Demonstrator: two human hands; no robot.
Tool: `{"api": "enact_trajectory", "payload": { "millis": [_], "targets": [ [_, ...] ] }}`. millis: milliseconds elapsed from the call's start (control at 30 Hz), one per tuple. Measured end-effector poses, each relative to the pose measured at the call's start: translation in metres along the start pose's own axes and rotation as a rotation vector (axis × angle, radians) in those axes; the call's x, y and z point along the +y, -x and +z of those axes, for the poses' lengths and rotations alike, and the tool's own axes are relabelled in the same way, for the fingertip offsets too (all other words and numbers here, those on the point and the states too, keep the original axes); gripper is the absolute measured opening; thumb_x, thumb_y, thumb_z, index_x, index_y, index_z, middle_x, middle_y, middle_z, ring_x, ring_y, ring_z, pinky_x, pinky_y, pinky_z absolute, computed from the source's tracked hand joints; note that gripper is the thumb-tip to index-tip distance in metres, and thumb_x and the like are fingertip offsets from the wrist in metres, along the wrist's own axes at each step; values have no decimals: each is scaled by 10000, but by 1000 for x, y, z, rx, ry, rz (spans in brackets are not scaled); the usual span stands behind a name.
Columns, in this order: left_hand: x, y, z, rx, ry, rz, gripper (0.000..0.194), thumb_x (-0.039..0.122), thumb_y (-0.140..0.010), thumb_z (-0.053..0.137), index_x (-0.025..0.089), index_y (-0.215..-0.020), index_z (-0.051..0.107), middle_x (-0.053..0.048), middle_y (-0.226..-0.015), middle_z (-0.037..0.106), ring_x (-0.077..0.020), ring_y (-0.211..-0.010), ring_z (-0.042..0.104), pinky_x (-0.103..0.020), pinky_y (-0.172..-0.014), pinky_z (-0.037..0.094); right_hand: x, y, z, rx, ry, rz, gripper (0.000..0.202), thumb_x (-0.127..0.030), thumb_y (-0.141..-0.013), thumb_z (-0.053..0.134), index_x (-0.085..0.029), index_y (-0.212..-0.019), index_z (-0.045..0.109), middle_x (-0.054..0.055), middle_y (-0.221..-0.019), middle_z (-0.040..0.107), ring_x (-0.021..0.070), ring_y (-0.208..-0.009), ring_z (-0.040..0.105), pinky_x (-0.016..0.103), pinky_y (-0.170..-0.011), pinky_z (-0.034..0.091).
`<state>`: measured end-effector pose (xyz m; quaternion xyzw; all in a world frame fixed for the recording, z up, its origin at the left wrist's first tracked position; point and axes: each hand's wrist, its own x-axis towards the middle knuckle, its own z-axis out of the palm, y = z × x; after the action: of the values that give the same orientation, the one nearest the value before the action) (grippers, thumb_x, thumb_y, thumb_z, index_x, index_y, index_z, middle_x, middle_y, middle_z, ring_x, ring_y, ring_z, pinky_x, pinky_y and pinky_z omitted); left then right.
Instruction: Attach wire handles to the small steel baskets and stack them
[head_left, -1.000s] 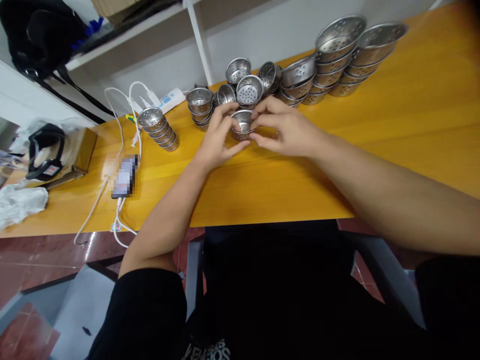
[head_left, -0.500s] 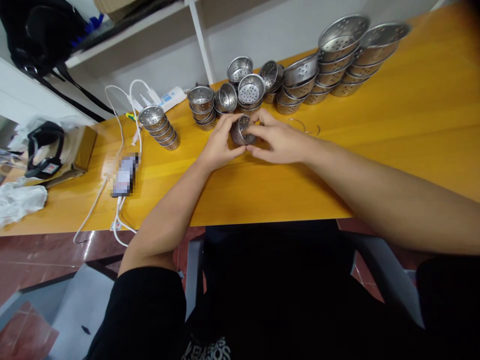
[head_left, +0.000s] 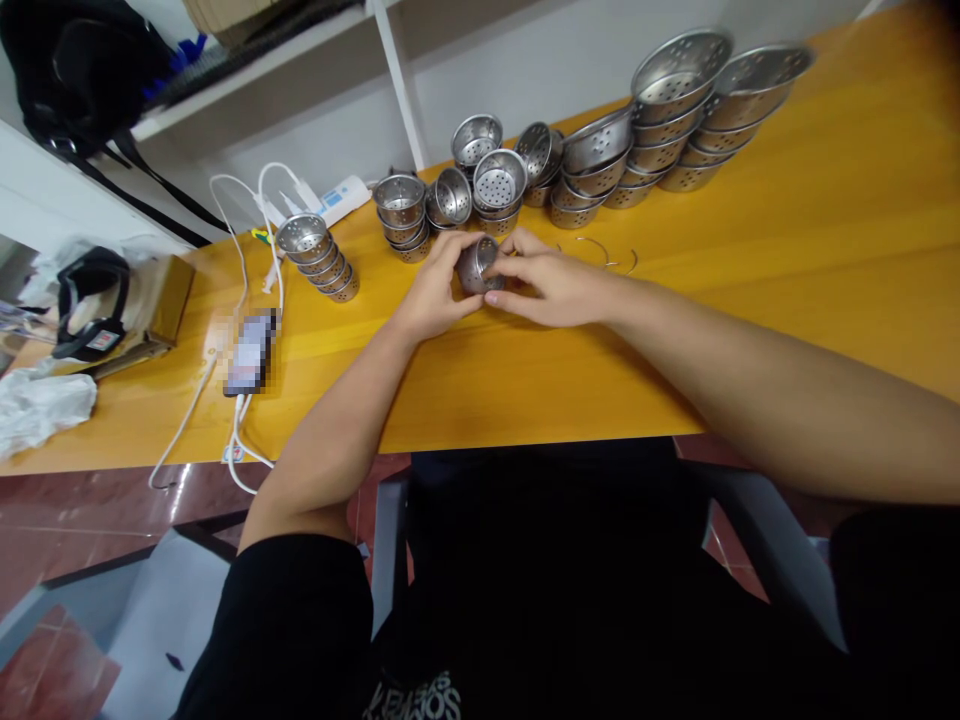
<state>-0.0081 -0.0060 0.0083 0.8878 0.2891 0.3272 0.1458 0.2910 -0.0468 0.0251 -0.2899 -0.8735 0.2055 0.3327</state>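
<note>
A small perforated metal cup point(head_left: 478, 262) is tilted between my hands above the wooden table. My left hand point(head_left: 442, 285) grips its left side, thumb below and fingers above. From the right, my right hand point(head_left: 536, 278) holds the same cup, with fingers at its rim and the thumb beneath. Behind them stand stacks of similar metal cups, among them a short stack point(head_left: 402, 205) and a middle one point(head_left: 500, 185). Thin curved wires point(head_left: 611, 258) lie on the table right of my right hand.
Taller stacks of larger cups point(head_left: 679, 95) stand at the back right, and a cup stack point(head_left: 311, 245) stands at left. A phone point(head_left: 251, 352) with white cables, a power strip point(head_left: 345, 198) and a cardboard box point(head_left: 161, 305) with a headset are further left.
The cup has turned slightly between my hands and shifted a little left. My right thumb and fingers have moved slightly left with it.
</note>
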Motion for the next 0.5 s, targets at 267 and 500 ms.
{"api": "enact_trajectory", "payload": {
  "millis": [267, 500],
  "targets": [
    [-7, -2, 0, -48, -35, 19, 991, 990, -1108, 751, 327, -1821, 565, -185, -1785, 679, -466, -1739, 660, -700, -1543, 542, -12, -4, -9, 20, -64, 95, 379, -646, -1152, 828, -284, -1078, 747, 133, -1245, 702, 368, -1074, 718, 591, -1106, 665],
    [-3, -2, -2, -92, -73, 17, 832, 687, -1133, 862, 329, -1817, 553, -173, -1786, 683, -466, -1748, 656, -687, -1553, 539, -12, -10, -6, 81, -136, 265, 506, -667, -1096, 966, -284, -926, 684, 44, -898, 686, 282, -853, 614, 455, -833, 542]
  ]
}}
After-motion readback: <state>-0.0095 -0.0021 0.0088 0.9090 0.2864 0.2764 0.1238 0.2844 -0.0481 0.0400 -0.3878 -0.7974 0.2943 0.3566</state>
